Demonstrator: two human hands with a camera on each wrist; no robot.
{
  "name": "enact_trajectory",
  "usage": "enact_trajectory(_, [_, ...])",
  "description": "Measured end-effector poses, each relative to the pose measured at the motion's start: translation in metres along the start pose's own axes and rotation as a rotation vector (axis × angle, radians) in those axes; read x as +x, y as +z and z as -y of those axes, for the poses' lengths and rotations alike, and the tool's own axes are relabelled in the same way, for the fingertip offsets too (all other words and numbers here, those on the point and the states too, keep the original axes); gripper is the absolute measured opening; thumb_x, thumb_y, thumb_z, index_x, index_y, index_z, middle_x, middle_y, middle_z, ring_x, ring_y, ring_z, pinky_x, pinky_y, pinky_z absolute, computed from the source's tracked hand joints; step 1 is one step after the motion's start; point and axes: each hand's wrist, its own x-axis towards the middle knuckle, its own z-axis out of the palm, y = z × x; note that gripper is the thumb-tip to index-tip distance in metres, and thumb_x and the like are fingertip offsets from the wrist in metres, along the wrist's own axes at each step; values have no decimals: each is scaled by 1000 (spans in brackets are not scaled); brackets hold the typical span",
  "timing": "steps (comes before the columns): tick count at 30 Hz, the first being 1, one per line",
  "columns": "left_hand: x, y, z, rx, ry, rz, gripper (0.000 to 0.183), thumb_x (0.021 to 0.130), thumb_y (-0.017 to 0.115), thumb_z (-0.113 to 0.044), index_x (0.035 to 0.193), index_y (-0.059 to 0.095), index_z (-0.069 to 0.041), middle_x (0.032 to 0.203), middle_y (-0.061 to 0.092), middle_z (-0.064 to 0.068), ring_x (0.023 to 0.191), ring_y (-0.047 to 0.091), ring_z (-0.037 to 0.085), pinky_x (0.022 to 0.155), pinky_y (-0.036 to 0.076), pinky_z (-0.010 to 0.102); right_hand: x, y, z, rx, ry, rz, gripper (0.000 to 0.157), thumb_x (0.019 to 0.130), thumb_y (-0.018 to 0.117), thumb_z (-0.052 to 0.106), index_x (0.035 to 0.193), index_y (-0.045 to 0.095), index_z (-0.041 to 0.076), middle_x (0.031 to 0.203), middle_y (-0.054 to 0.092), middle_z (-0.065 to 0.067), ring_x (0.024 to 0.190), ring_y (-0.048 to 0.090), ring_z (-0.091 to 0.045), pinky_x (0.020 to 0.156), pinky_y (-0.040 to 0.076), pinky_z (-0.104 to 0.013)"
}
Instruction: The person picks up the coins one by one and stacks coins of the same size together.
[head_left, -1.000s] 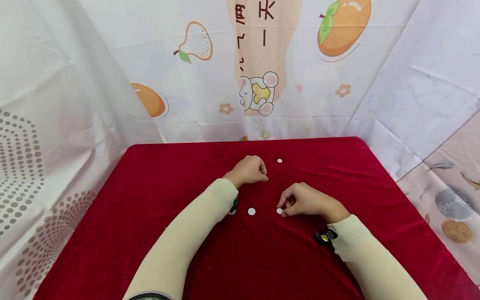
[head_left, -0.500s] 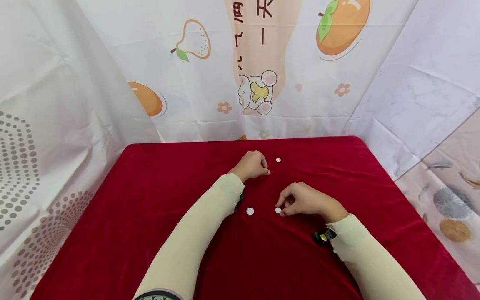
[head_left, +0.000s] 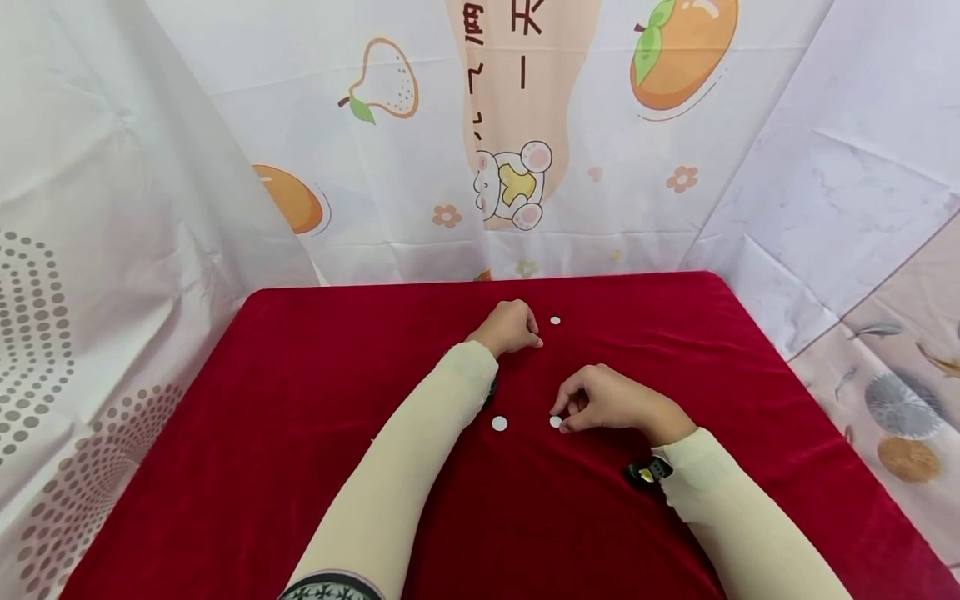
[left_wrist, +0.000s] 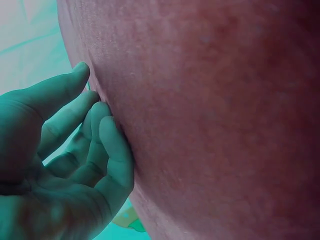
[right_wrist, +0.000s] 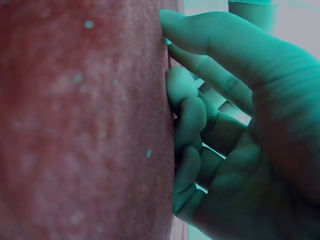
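My right hand (head_left: 611, 397) is low over the red cloth, thumb and index finger at opposite edges of a small white disc (head_left: 556, 422), pinching it. In the right wrist view the thumb and index finger (right_wrist: 182, 30) meet the cloth, the other fingers curled. Further back, my left hand (head_left: 507, 326) has its fingers bent and fingertips down at the cloth; I cannot tell whether something thin sits between them. In the left wrist view, its thumb (left_wrist: 65, 92) and index tip are slightly apart. Another white disc (head_left: 555, 320) lies just right of it. A further white disc (head_left: 499, 423) lies nearer, beside the left sleeve.
Red velvet cloth (head_left: 315, 375) covers the table, with slight wrinkles toward the right. Printed white curtains (head_left: 427, 167) hang behind and at both sides. A dark wrist camera (head_left: 645, 473) sits at the right wrist; the left sleeve (head_left: 405, 450) crosses the table's middle.
My left hand has moved slightly away from me and to the right. Its sleeve now hides a white disc that showed beside the left wrist. The right hand has stayed at its disc.
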Motion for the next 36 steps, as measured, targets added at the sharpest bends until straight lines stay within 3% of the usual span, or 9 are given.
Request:
enact_trajectory(9, [13,5,-8,-34,25,-13,13,87,86,-25,85,75,-18,90,70,-5,84,62,14,74,55,29,0,0,-2,2,2,-3,14,83,88,21,91,81,30,70,69,9,64,61,-9,60,51,-23])
enact_trajectory(17, [21,11,-16,-64,-38,-48,21,91,82,-22,77,71,-12,76,68,1,72,60,16,63,51,26,0,0,-2,0,-4,-3,15,83,88,19,91,81,30,70,69,9,64,61,-8,59,51,-23])
enact_trajectory(22, [21,11,-19,-85,-74,-72,11,96,75,-23,100,69,-14,97,69,1,83,61,17,74,51,29,0,0,0,-4,1,-4,14,83,88,19,91,81,29,70,69,9,64,61,-8,60,52,-24])
enact_trajectory(26, [22,12,-20,-95,-86,-45,24,100,70,-23,123,66,-20,118,70,1,94,61,18,84,53,33,0,0,0,-10,1,-4,13,83,88,19,91,81,28,70,69,9,64,61,-8,60,52,-24])
enact_trajectory(32, [31,16,-24,-17,-81,27,36,103,64,-24,140,62,-27,140,63,-1,109,60,17,100,52,35,1,1,-2,-6,6,-9,13,83,88,19,90,81,29,70,68,9,64,60,-8,60,51,-24])
enact_trajectory(36, [33,18,-29,37,-74,66,40,105,61,-23,144,59,-28,146,60,-1,117,58,16,105,50,34,0,1,-2,3,11,-11,14,83,88,20,90,82,29,70,68,8,64,61,-9,60,51,-24])
